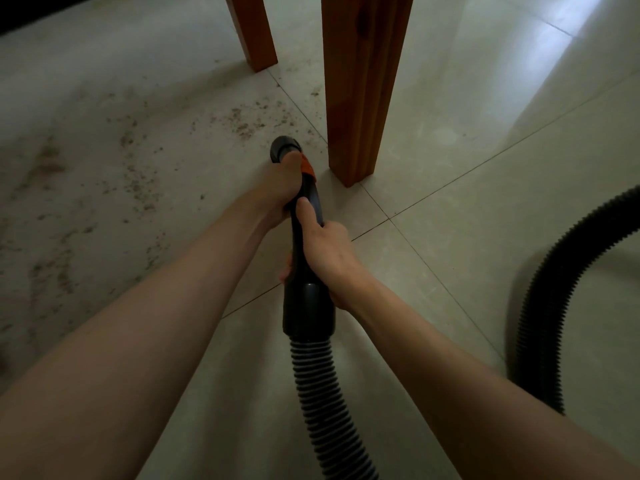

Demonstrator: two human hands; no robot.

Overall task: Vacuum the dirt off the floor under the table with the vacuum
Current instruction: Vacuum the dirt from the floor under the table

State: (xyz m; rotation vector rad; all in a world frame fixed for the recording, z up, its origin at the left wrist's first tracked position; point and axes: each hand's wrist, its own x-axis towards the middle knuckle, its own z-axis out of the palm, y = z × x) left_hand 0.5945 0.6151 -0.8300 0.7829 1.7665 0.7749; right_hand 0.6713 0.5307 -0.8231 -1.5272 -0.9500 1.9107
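My left hand [282, 188] and right hand [329, 251] have fingers clamped on the vacuum wand [304, 237]; its nozzle [284, 147] sits beside the near table leg [363, 88], with dirt [242, 123] scattered across the open floor [467, 168] to the left.

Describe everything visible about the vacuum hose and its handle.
The vacuum hose is black, ribbed and flexible-looking. It joins a smooth dark handle tube, apparently plastic, with an orange piece near the round nozzle, which points down at the tiled floor beside a wooden table leg, close to the scattered dirt. The left hand grips the tube near the nozzle; the right hand grips it further back. Another stretch of hose curves across the floor at right.
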